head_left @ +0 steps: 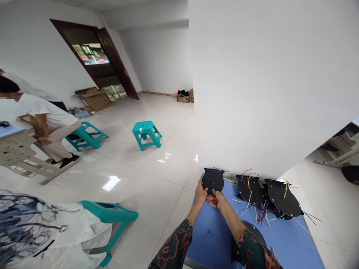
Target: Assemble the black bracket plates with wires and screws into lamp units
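Observation:
A black rounded plate with a flanged edge [213, 181] is held between both hands near the far left corner of the blue table. My left hand [201, 193] grips its left side, thumb on the face. At the lower edge my right hand [218, 198] grips it too, thumb on top and fingers beneath. Small screws [208, 232] lie loose on the table below my hands. To the right sit similar black plate assemblies [283, 197] with red, yellow, white and black wires. Another black round plate [254, 233] is partly covered by my right forearm.
The blue table [297, 243] stands against a white wall block [269, 89]. On the floor to the left is a teal stool [146, 130]. A seated person [50, 116] is at the far left, and another person's patterned clothing [50, 228] shows at the lower left.

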